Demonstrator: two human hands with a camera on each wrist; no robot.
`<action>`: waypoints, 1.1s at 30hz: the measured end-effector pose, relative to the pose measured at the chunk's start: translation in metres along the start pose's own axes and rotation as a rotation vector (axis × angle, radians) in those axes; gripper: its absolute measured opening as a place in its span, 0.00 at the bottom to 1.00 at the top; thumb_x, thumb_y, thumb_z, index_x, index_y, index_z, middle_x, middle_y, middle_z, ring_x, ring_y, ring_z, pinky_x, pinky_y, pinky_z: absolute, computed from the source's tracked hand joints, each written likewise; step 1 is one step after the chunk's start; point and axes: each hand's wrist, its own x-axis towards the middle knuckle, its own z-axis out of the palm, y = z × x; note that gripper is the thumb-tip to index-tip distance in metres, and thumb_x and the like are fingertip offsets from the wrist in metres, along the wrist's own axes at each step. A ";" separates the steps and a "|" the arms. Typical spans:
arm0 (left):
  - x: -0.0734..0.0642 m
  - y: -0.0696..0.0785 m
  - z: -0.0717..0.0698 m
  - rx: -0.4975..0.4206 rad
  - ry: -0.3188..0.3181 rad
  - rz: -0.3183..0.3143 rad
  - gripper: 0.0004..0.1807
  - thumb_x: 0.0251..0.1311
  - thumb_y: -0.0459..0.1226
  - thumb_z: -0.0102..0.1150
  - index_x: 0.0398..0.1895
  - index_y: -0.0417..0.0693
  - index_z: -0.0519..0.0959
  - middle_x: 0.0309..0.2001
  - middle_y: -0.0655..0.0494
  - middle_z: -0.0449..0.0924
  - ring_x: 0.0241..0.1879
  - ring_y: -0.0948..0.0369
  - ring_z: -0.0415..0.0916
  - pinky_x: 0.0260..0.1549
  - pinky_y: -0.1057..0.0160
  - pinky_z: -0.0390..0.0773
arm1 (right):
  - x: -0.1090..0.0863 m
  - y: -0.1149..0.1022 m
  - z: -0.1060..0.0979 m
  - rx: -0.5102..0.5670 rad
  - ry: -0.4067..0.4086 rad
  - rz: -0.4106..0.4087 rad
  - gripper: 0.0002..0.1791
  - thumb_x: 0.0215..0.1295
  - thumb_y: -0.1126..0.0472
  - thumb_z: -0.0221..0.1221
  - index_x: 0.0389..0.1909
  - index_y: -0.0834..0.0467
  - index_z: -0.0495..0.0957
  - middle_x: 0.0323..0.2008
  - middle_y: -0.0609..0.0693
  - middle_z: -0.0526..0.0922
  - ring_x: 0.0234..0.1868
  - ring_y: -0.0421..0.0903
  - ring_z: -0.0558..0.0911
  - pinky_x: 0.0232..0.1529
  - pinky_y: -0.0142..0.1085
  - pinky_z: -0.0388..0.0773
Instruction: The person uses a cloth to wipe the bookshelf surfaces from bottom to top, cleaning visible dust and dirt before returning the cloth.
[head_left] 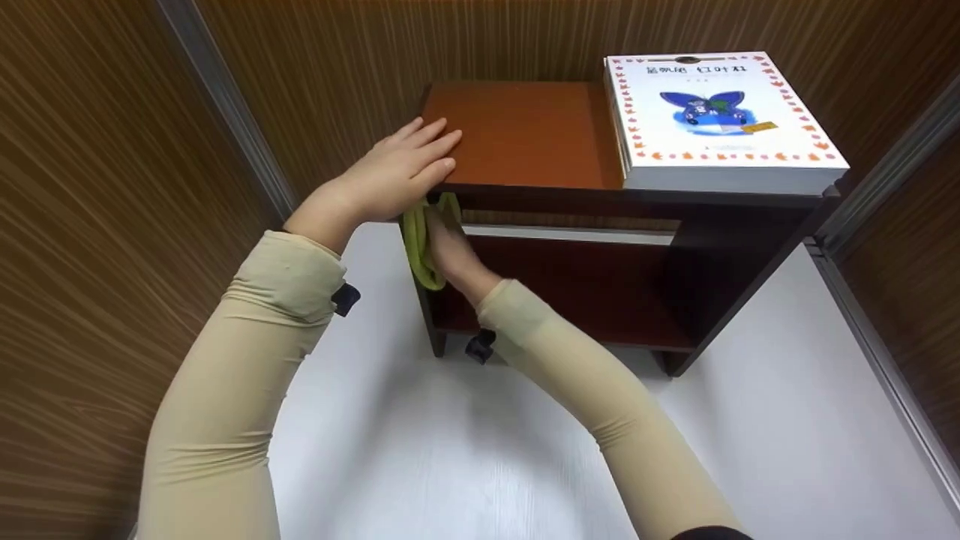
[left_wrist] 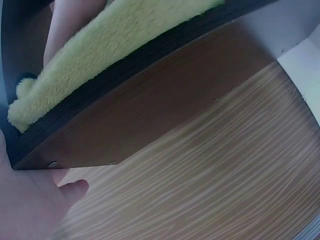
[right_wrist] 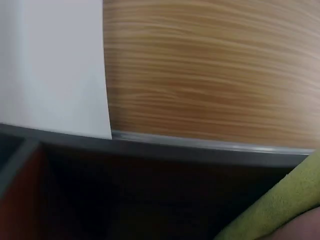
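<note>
A small dark-brown shelf unit (head_left: 525, 135) with a reddish-brown top stands on the floor. My left hand (head_left: 390, 169) rests on the left end of its top, fingers spread and mostly straight. Below the top, my right hand (head_left: 454, 251) holds a fuzzy yellow-green cloth (head_left: 421, 255) at the left side panel. The left wrist view shows the cloth (left_wrist: 125, 37) lying along the panel's dark edge, with part of the right hand behind it. Most of the right fingers are hidden. In the right wrist view the cloth (right_wrist: 280, 207) shows at the lower right corner.
A stack of white books (head_left: 727, 112) with a butterfly cover sits on the right end of the top. The lower shelf board (head_left: 577, 285) lies beneath. Wood-grain walls (head_left: 90, 225) with metal strips enclose the unit on several sides, above a pale floor (head_left: 420, 442).
</note>
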 end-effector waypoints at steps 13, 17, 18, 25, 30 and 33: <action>-0.001 0.006 0.000 0.092 -0.005 -0.034 0.29 0.72 0.53 0.23 0.74 0.59 0.48 0.74 0.53 0.40 0.72 0.52 0.34 0.65 0.43 0.39 | 0.010 0.061 -0.005 0.030 -0.043 -0.028 0.19 0.75 0.50 0.32 0.52 0.58 0.62 0.39 0.47 0.68 0.38 0.37 0.68 0.40 0.26 0.65; 0.001 0.006 0.001 0.086 -0.008 -0.039 0.29 0.72 0.52 0.24 0.74 0.59 0.48 0.74 0.53 0.40 0.72 0.52 0.33 0.65 0.43 0.40 | 0.004 0.089 -0.018 -0.086 -0.118 0.133 0.24 0.72 0.40 0.29 0.47 0.53 0.64 0.37 0.46 0.67 0.38 0.38 0.68 0.43 0.29 0.63; 0.001 0.006 0.001 0.084 -0.009 -0.039 0.29 0.72 0.52 0.24 0.74 0.58 0.48 0.74 0.53 0.40 0.72 0.52 0.33 0.65 0.43 0.40 | 0.002 0.093 -0.022 -0.123 -0.140 0.172 0.27 0.70 0.37 0.28 0.48 0.53 0.64 0.39 0.46 0.67 0.41 0.39 0.68 0.46 0.29 0.62; 0.000 0.005 0.001 0.070 0.001 -0.030 0.29 0.72 0.52 0.24 0.74 0.57 0.49 0.74 0.52 0.40 0.72 0.51 0.33 0.65 0.43 0.41 | -0.011 0.096 -0.028 -0.206 -0.216 0.260 0.30 0.68 0.34 0.29 0.44 0.53 0.67 0.43 0.48 0.69 0.44 0.40 0.69 0.50 0.31 0.62; 0.000 0.003 0.002 0.060 0.006 -0.022 0.29 0.72 0.52 0.25 0.73 0.57 0.49 0.73 0.51 0.41 0.72 0.51 0.33 0.65 0.44 0.41 | -0.017 0.082 -0.017 -0.208 -0.198 0.179 0.24 0.72 0.42 0.30 0.36 0.54 0.67 0.33 0.46 0.69 0.35 0.38 0.69 0.41 0.28 0.64; 0.001 0.003 0.003 0.066 0.010 -0.015 0.29 0.72 0.51 0.25 0.73 0.56 0.50 0.73 0.51 0.41 0.72 0.51 0.34 0.65 0.44 0.42 | -0.016 0.059 -0.013 -0.206 -0.169 0.062 0.19 0.74 0.47 0.31 0.39 0.55 0.65 0.31 0.46 0.67 0.32 0.39 0.68 0.39 0.27 0.64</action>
